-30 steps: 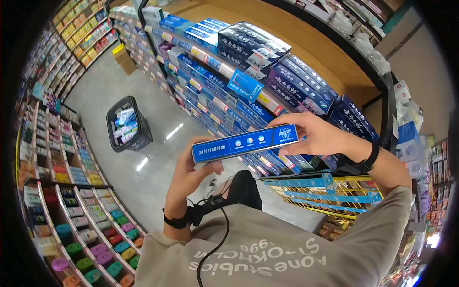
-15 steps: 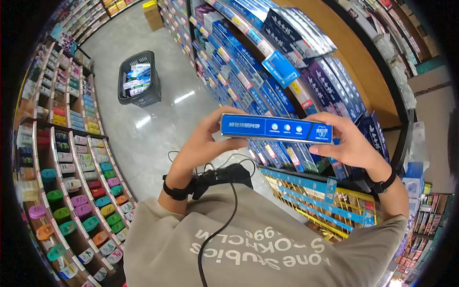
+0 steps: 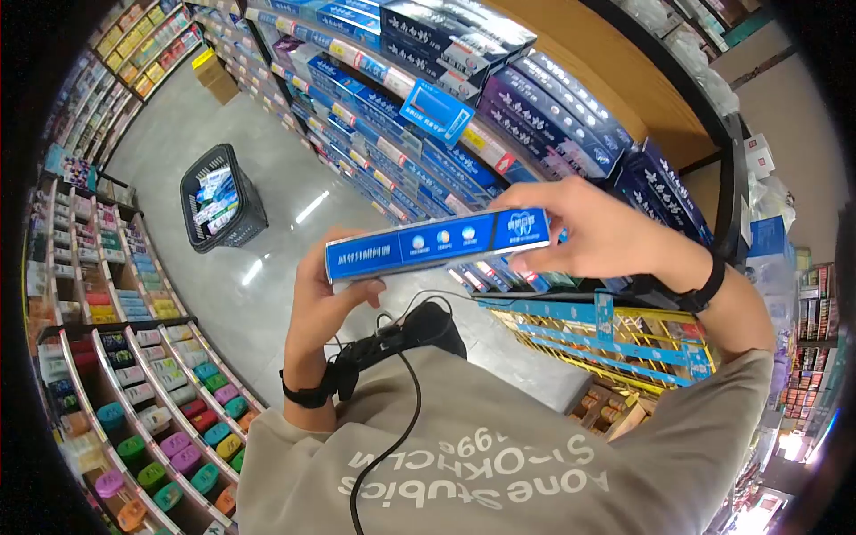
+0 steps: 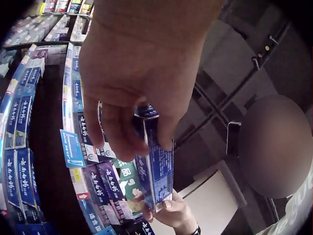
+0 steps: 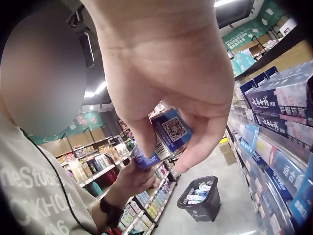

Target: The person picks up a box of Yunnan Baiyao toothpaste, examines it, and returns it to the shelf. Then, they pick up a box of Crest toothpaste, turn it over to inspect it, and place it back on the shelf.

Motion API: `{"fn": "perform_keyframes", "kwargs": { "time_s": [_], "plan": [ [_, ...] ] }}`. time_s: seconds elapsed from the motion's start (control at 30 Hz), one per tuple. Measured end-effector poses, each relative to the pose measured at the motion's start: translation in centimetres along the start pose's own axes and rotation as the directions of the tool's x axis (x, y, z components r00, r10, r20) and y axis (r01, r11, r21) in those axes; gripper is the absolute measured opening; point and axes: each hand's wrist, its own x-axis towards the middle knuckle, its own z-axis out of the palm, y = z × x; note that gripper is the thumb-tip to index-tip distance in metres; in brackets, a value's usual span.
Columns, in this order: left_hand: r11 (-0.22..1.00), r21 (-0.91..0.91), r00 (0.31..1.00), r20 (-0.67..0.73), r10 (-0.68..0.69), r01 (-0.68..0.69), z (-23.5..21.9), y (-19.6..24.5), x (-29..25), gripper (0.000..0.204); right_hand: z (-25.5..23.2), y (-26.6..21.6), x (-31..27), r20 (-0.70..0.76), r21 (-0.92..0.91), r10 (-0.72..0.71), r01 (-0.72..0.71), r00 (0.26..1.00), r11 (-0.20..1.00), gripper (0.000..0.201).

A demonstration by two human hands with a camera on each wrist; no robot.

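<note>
Both hands hold a long, slim blue toothpaste box level in front of the chest. Its side with white lettering, small round icons and a tooth logo faces up in the head view. My left hand grips the left end, thumb below the near edge. At the other end my right hand pinches the box between thumb and fingers. The right wrist view shows a QR code on the end of the toothpaste box between thumb and fingers. In the left wrist view, the box spans between the two hands.
Shelves of stacked toothpaste boxes rise just beyond the hands, with a blue price card at the edge. A dark shopping basket holding several packages stands on the floor. Bottle shelves line the left, and a yellow wire rack stands low right.
The head view swings one way and then back, so the shelves and basket shift in it. Both hands keep hold of the toothpaste box, which stays at about the same height.
</note>
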Motion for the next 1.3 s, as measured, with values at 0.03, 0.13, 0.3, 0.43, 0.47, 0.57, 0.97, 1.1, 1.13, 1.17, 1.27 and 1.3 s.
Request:
{"fn": "perform_keyframes", "kwargs": {
  "time_s": [0.03, 0.13, 0.3, 0.43, 0.47, 0.57, 0.97, 1.1, 1.13, 1.17, 1.27, 1.3],
  "plan": [
    [1.000, 0.014, 0.999, -0.033, -0.014, 0.014, 0.2, 0.2, -0.2, 0.050, 0.2, -0.4, 0.0, -0.005, 0.054, 0.029, -0.029, 1.000, 0.998, 0.036],
    [0.992, 0.122, 0.999, -0.025, 0.036, -0.033, -0.5, 0.3, -0.6, 0.049, 0.2, -0.4, 0.0, 0.018, 0.066, 0.025, -0.026, 1.000, 0.998, 0.035],
    [0.998, 0.054, 0.993, -0.111, 0.045, -0.039, 0.1, 0.4, -0.3, 0.043, 0.5, -0.1, -0.1, -0.090, 0.032, -0.034, 0.037, 0.995, 0.999, 0.041],
    [0.994, 0.038, 0.988, -0.120, 0.102, -0.098, -0.9, -1.7, 0.1, 0.038, 0.4, 0.0, -0.2, -0.091, 0.184, -0.005, 0.022, 0.996, 0.983, 0.057],
    [0.999, 0.004, 0.988, -0.143, 0.053, -0.053, -0.9, -1.9, 0.1, 0.037, 0.4, -0.4, -0.2, -0.082, 0.243, 0.006, 0.014, 0.997, 0.970, 0.062],
    [0.995, -0.079, 0.987, -0.157, 0.042, -0.055, 0.3, -0.7, 0.7, 0.040, 0.5, -1.9, -0.5, -0.134, 0.109, 0.043, -0.028, 0.990, 0.994, 0.066],
    [0.978, -0.197, 0.988, 0.152, -0.030, 0.061, 0.1, 0.9, 1.9, 0.096, 0.8, -1.9, 0.1, -0.449, -0.132, -0.128, 0.076, 0.884, 0.988, 0.049],
    [0.984, -0.177, 0.992, -0.123, -0.008, -0.014, 2.7, 1.0, 1.9, 0.082, 0.9, 0.1, 0.5, -0.367, 0.224, 0.084, 0.000, 0.926, 0.975, 0.049],
    [0.991, -0.125, 0.989, -0.131, -0.061, 0.044, 2.1, 0.7, 1.8, 0.075, 0.8, -0.1, 0.6, -0.368, 0.263, 0.094, 0.007, 0.925, 0.965, 0.045],
    [0.992, -0.073, 0.983, -0.144, -0.111, 0.101, 0.8, 0.4, 1.5, 0.069, 0.6, -0.5, 0.5, -0.326, 0.313, 0.161, -0.054, 0.932, 0.948, 0.043],
    [0.983, 0.069, 0.967, -0.201, -0.154, 0.171, 0.3, 0.8, 1.3, 0.032, -0.2, -1.5, 0.5, -0.221, 0.402, 0.284, -0.179, 0.933, 0.898, 0.048],
    [0.982, 0.075, 0.968, -0.201, -0.153, 0.171, 0.3, 1.2, 1.2, 0.029, -0.3, -1.6, 0.6, -0.206, 0.403, 0.284, -0.183, 0.936, 0.897, 0.053]
  ]
}}
